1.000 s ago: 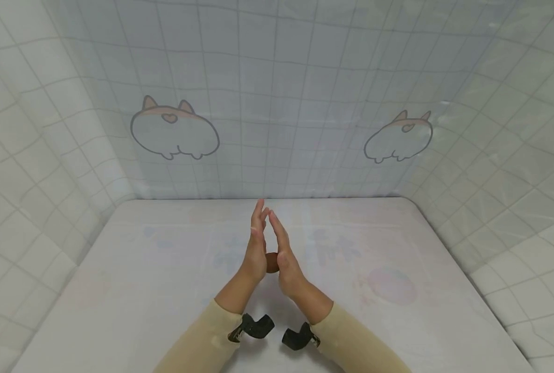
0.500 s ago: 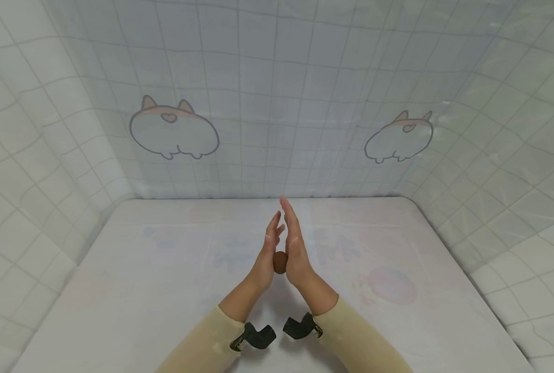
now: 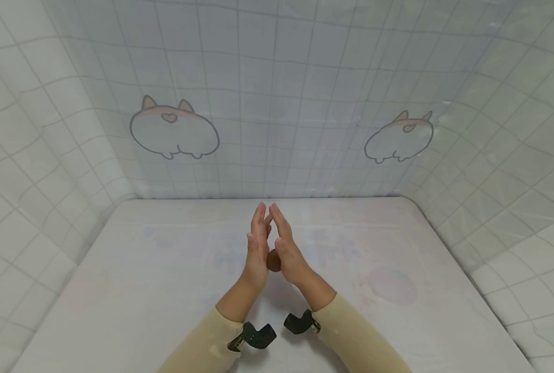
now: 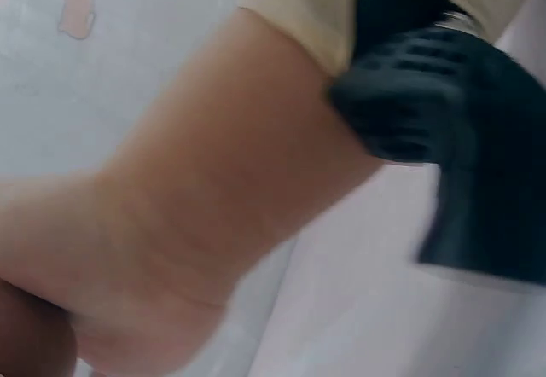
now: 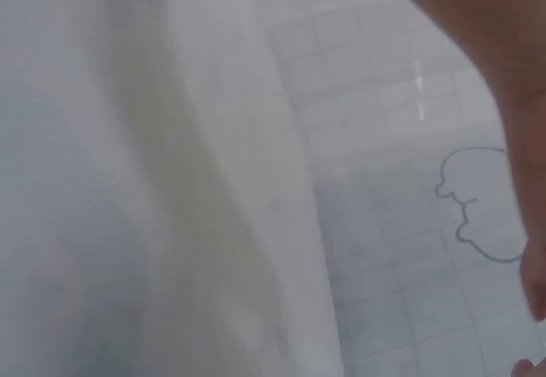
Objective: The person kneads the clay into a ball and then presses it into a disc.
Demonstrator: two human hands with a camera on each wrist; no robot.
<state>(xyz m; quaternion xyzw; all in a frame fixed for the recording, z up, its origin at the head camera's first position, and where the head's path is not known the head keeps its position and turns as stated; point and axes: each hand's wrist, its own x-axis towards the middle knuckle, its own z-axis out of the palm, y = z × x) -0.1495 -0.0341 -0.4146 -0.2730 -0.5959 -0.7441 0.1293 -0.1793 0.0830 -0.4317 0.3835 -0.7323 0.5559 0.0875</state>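
A small smooth brown ball (image 3: 273, 260) is pressed between the two palms in the head view. My left hand (image 3: 257, 254) is on its left side with fingers straight and pointing away from me. From the right, my right hand (image 3: 292, 258) leans against the ball, fingers also straight, its fingertips near those of the left. Part of the brown ball (image 4: 32, 339) shows in the lower left corner of the left wrist view, beside the heel of the hand. Only an edge of the right hand (image 5: 536, 159) appears in the right wrist view, and the ball is hidden there.
Both hands are over a white table (image 3: 165, 290) with faint pastel prints. Pale grid-patterned curtains (image 3: 286, 103) with cartoon animal drawings enclose its back and sides. A black wrist mount (image 3: 259, 335) sits on each cream sleeve (image 3: 202, 344).
The palms slide back and forth against each other with the ball between them. Since half a second ago, the left hand has gone forward, the right has drawn back, and the ball has shifted slightly left.
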